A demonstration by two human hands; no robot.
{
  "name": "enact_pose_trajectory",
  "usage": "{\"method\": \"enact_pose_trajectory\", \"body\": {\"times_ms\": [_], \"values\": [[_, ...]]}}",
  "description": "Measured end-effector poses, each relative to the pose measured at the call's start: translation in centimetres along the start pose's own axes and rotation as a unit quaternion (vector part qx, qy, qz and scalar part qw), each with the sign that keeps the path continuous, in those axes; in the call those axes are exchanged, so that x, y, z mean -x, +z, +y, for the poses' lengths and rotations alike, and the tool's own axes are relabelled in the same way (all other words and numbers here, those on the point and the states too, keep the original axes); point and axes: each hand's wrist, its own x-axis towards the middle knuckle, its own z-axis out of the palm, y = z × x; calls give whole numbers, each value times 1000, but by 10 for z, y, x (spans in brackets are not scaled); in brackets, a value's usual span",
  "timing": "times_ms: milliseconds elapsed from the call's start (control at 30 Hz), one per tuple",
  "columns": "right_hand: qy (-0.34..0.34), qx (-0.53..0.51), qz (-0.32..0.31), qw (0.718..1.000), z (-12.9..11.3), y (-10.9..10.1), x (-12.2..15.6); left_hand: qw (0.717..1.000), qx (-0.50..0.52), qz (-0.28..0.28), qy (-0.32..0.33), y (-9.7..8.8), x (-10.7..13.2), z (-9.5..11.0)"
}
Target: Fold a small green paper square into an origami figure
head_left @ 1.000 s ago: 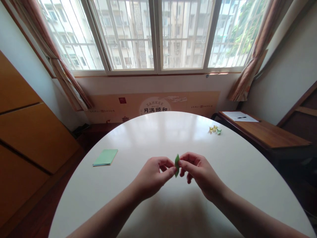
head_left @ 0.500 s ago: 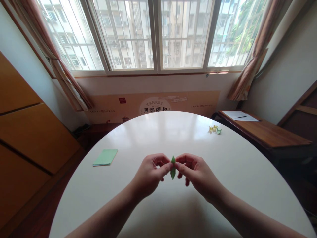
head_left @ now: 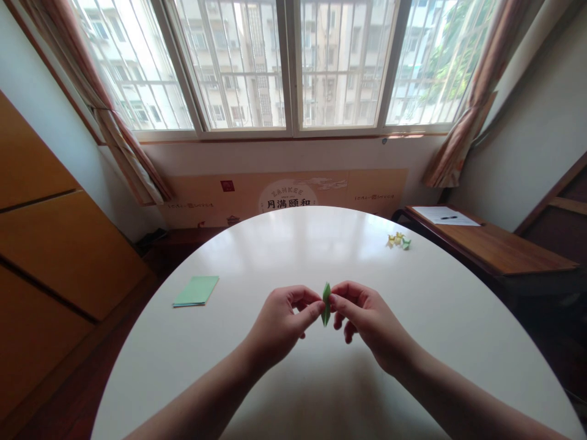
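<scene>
A small folded green paper piece stands on end in the air above the round white table. My left hand pinches its left side with thumb and forefinger. My right hand pinches its right side the same way. Both hands meet at the paper near the middle of the table, fingers curled in.
A stack of light green paper sheets lies on the table to the left. Several small folded paper figures, yellow and green, sit at the far right. A wooden side desk with a sheet and pen stands to the right. A wooden cabinet is on the left.
The green piece and both hands shifted slightly left and up, then back right; the pinch on the paper stays the same.
</scene>
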Motion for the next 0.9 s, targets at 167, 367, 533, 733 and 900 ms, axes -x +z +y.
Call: {"method": "enact_pose_trajectory", "body": {"times_ms": [167,367,533,733,900], "values": [[-42,26,30,998,5,-2,-1,999,-14,41,21,-1,0,-1],[-62,50,23,997,6,0,2,979,-119,118,115,-3,1,-4],[-67,40,10,997,8,2,3,950,-176,151,211,-2,4,-3],[-70,8,-12,997,8,2,4,919,-205,149,302,-2,5,-3],[-32,-48,-16,998,5,5,4,903,-216,142,344,-2,5,-5]]}}
